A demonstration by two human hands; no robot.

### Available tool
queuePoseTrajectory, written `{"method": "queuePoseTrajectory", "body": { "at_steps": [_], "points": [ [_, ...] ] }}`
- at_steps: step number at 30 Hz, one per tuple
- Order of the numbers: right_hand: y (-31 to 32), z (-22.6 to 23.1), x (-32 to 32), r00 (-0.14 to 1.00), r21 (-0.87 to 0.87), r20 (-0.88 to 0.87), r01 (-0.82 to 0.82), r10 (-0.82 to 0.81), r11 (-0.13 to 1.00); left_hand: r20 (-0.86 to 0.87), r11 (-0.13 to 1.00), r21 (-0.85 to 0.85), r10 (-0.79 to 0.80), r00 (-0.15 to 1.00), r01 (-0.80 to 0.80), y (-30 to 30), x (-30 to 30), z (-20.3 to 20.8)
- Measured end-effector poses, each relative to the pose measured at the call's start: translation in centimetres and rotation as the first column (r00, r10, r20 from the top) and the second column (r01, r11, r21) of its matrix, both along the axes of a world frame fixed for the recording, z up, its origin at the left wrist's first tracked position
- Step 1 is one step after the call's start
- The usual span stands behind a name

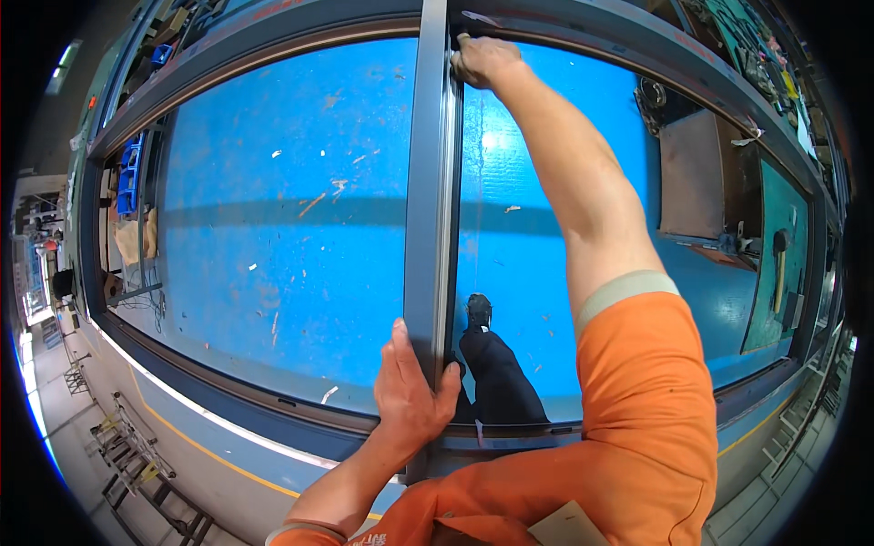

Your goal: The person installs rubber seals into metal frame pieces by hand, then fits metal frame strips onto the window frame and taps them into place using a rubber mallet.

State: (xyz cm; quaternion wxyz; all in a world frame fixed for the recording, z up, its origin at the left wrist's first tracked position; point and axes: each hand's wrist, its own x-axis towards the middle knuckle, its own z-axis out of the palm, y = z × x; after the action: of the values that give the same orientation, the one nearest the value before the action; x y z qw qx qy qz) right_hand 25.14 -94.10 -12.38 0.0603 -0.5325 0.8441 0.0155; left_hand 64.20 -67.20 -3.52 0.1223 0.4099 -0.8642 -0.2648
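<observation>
A large dark grey metal frame lies before me, split by a grey crossbar running away from me. My left hand rests over the near end of the crossbar. Its fingers are stretched out along the left side and the thumb is spread to the right side. At the far end, my right hand is closed, fingers curled against the bar's right edge near the corner with the far rail. Whatever those fingers may hold is hidden. A dark strip with pale lines runs along the crossbar's right side.
Blue floor with scattered scraps shows through the frame. Through its right part appear a brown box-like block and a hammer on a green surface. Blue bins are at left; metal racks stand lower left.
</observation>
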Motion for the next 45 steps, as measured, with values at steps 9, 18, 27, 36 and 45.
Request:
{"method": "queuePoseTrajectory", "body": {
  "at_steps": [9,18,27,36,45],
  "points": [
    [2.0,4.1,2.3,0.973,0.170,0.084,-0.227,0.216,0.959,-0.041,1.000,0.005,0.026,0.999,-0.026,0.0,0.3,0.0],
    [23.4,-0.3,17.2,0.954,0.184,0.228,-0.240,0.196,0.953,-0.041,1.000,-0.015,0.019,0.999,-0.020,0.4,0.2,-0.9],
    [49.7,10.3,29.2,0.853,-0.087,0.508,-0.086,0.119,0.992,-0.044,0.993,-0.115,0.001,0.999,-0.006,-1.9,0.9,-4.1],
    [69.0,11.9,25.3,0.935,-0.525,0.350,0.239,-0.048,0.817,0.011,0.708,-0.696,-0.155,0.988,0.119,0.0,1.4,-3.0],
    [91.4,12.8,21.1,0.866,-0.513,0.358,0.495,-0.349,0.701,-0.052,0.757,-0.615,-0.319,0.946,0.221,18.6,-8.5,-2.7]
  ]
}}
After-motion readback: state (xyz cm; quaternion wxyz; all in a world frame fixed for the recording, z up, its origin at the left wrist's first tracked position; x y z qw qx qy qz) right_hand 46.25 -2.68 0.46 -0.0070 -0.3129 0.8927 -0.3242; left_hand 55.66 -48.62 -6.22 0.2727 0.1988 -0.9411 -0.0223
